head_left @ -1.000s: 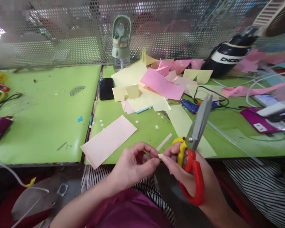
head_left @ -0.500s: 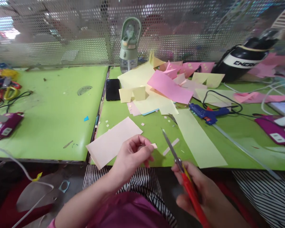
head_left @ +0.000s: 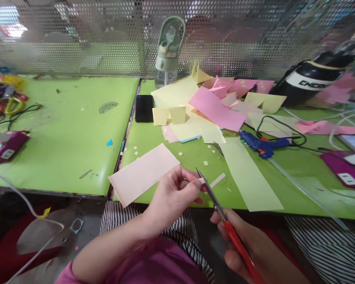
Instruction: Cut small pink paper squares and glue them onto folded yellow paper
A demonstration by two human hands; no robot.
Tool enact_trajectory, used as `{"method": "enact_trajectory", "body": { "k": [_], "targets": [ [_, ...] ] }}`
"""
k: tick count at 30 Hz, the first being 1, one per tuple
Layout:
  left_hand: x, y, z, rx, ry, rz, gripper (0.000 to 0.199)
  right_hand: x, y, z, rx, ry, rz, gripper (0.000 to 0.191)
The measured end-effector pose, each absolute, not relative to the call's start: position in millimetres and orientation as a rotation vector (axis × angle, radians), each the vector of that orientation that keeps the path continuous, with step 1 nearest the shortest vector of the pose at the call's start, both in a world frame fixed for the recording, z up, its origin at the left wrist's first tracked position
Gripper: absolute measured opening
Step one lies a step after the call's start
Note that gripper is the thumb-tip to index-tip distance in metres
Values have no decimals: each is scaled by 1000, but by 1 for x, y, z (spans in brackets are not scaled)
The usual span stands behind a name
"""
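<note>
Between the thumb and fingers of my left hand (head_left: 177, 193) is a small piece of pale pink paper (head_left: 201, 180), its end sticking out to the right. My right hand (head_left: 242, 236) grips red-handled scissors (head_left: 235, 238). Their blades point up and to the left and meet the end of the pink piece; whether they are cutting through it I cannot tell. A larger pale pink paper sheet (head_left: 146, 173) lies just left of my left hand. Beyond the blades a narrow pink strip (head_left: 219, 180) rests on the green table (head_left: 177, 136), among several tiny paper squares.
Yellow and pink papers (head_left: 215, 108) pile up at the back, beside a black phone (head_left: 144, 108) and a green-lidded bottle (head_left: 167, 59). To the right lie a long pale yellow strip (head_left: 251, 173), a blue glue gun (head_left: 263, 144) and a black bottle (head_left: 310, 79). A perforated screen (head_left: 77, 39) stands behind.
The scissors have come left and their blades now meet the pink piece in my left hand. Earlier they were apart from it. The view has shifted slightly.
</note>
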State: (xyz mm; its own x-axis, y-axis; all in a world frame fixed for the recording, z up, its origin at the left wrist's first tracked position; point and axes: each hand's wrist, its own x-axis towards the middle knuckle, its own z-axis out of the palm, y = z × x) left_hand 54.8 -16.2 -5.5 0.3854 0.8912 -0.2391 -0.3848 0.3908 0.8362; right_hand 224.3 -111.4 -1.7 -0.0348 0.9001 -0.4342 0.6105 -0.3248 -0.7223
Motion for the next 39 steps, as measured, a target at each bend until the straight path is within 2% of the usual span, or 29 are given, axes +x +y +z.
{"method": "enact_trajectory", "body": {
  "k": [6, 11, 15, 30, 39],
  "targets": [
    [56, -14, -6, 794, 788, 895, 18, 219, -112, -1, -1966, -1348, 1444, 17],
    [57, -14, -6, 777, 773, 893, 20, 225, -116, -1, -1890, -1400, 1408, 31],
    [57, -15, -6, 775, 772, 883, 20, 229, -117, -4, -1868, -1484, 1392, 33],
    [53, -15, -8, 807, 782, 846, 19, 219, -113, 1, -1959, -1433, 1264, 20],
    [54, -15, -10, 802, 781, 834, 19, 219, -118, 3, -1947, -1380, 1270, 31]
  ]
}}
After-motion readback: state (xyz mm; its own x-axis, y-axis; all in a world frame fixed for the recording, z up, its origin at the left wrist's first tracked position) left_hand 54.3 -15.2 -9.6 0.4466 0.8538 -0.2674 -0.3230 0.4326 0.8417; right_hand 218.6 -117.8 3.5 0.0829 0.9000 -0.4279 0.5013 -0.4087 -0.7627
